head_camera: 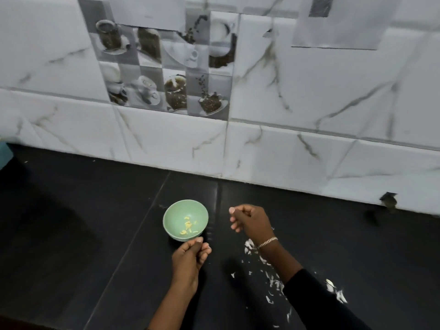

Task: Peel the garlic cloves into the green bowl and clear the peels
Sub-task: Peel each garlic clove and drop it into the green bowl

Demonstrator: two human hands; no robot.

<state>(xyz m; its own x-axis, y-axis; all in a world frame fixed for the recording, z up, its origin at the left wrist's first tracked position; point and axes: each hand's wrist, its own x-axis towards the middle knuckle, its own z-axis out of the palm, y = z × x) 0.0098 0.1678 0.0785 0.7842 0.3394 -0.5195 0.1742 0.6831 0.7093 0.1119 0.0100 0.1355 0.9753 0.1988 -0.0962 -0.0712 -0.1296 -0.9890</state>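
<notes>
White garlic peels lie scattered on the black counter at lower right, beneath the right forearm. At lower centre the left hand is curled, thumb against forefinger. The right hand is curled the same way, just right of the green bowl, which holds a few peeled garlic cloves. I cannot tell whether the 2 hands pinch anything.

We see a shiny black counter with thin lines where its big pieces meet. Behind it stands a white wall with grey streaks like marble. In the wall sits a block of picture tiles that show coffee cups, beans and cake. A pale grey sheet hangs flat high on the right. Low on the right the wall has a small broken spot. At the far left edge we see a bit of something blue.
</notes>
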